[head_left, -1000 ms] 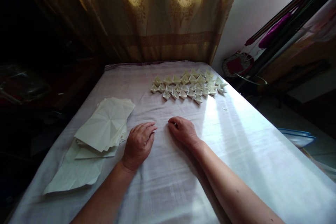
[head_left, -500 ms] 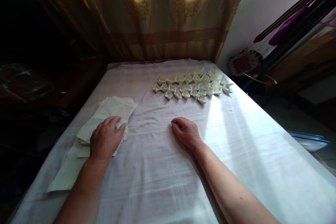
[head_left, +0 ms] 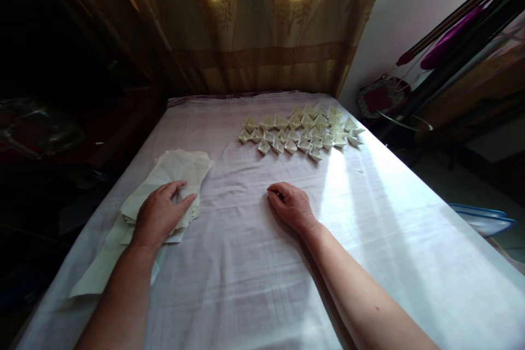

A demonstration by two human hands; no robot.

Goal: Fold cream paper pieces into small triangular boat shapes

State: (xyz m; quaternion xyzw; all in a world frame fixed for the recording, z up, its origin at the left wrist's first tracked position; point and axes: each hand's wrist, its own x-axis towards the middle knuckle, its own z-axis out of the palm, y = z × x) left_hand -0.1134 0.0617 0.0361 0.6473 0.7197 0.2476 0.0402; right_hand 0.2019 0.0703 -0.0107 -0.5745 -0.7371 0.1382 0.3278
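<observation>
My left hand (head_left: 158,213) rests on a fanned stack of pale paper sheets (head_left: 150,183), thumb and fingers apart. More sheets lie beneath the wrist and toward the table's left side. On the bare cloth near the middle, my right hand (head_left: 289,205) is curled into a loose fist. Nothing shows in it apart from a dark gap between thumb and forefinger. Beyond the right hand, several small folded paper pieces (head_left: 293,136) with pointed corners stand in rough rows, touching neither hand.
The table wears a pale checked cloth (head_left: 229,284). A patterned gold curtain (head_left: 254,22) hangs at its far edge. A small paper scrap (head_left: 359,170) lies to the right. A blue-rimmed container (head_left: 484,219) stands beyond the right edge, and a bag (head_left: 383,98) is farther back.
My left hand has shifted slightly left and toward me on the sheets, with its thumb and fingers a little wider apart. The lower sheets have moved slightly. My right hand stays in place.
</observation>
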